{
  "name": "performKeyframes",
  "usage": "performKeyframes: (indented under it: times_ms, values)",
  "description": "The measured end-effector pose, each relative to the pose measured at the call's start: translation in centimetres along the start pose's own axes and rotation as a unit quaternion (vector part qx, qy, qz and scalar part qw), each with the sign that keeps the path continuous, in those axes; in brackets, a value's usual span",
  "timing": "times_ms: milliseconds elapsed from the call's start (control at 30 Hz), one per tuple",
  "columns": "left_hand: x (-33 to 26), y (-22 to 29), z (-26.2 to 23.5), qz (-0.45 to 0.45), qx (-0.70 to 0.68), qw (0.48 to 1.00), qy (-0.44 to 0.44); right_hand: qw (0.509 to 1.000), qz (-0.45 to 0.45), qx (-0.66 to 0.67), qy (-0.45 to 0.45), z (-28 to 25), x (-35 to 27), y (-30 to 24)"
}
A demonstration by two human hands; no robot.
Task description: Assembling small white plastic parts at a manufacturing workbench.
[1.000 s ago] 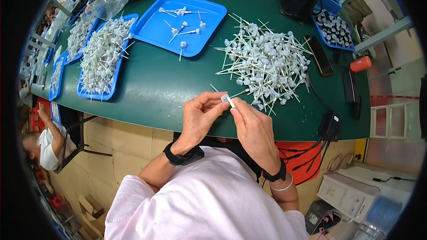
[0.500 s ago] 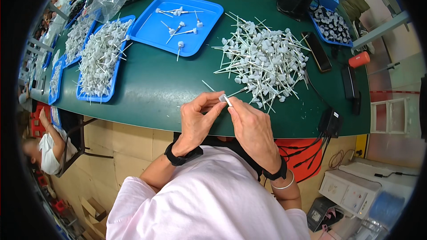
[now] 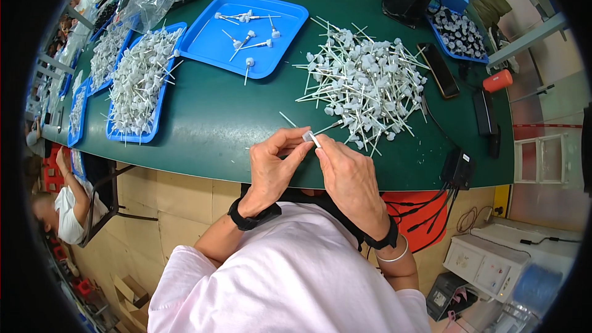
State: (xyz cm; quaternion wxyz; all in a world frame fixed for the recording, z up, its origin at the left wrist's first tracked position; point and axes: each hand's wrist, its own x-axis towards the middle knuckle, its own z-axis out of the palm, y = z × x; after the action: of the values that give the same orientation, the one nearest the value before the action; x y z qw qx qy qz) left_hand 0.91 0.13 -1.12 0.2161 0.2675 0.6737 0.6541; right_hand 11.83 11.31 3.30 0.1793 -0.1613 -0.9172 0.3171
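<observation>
A small, whitish, translucent plastic piece [image 3: 312, 139] is being held between the fingertips of both hands, just above the near edge of a dark green tabletop [image 3: 209, 120]. It is being pinched by the thumb and forefinger of the left hand [image 3: 271, 163], while its other side is being gripped by the closed fingers of the right hand [image 3: 350, 172]. A thin pale stem [image 3: 287, 119] is showing just beyond the left fingers; whether it is being grasped cannot be told. Just beyond the right hand, a loose heap of white-headed plastic pieces with thin stems [image 3: 370, 86] is being supported by the tabletop. Farther to the left, a few similar pieces are being held by a wide, shallow, bright blue plastic tray [image 3: 206, 43], with much of its floor being left uncovered. Beside it, a narrower blue plastic tray [image 3: 158, 117] is being filled to overflowing by more of them. The heap is being flanked on its right by a black rectangular phone [image 3: 439, 73].
</observation>
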Motion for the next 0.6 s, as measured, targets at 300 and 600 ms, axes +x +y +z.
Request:
performKeyframes:
  times_ms: [300,600]
  values:
    - [-0.01,0.17,-0.07,0.001,0.026,1.0,-0.007,1.0,0.01,-0.002,-0.011,-0.25,-0.07,-0.12]
    - [-0.17,0.1,0.12,0.026,0.056,0.998,-0.004,0.999,0.024,-0.02,-0.029,-0.41,-0.07,-0.42]
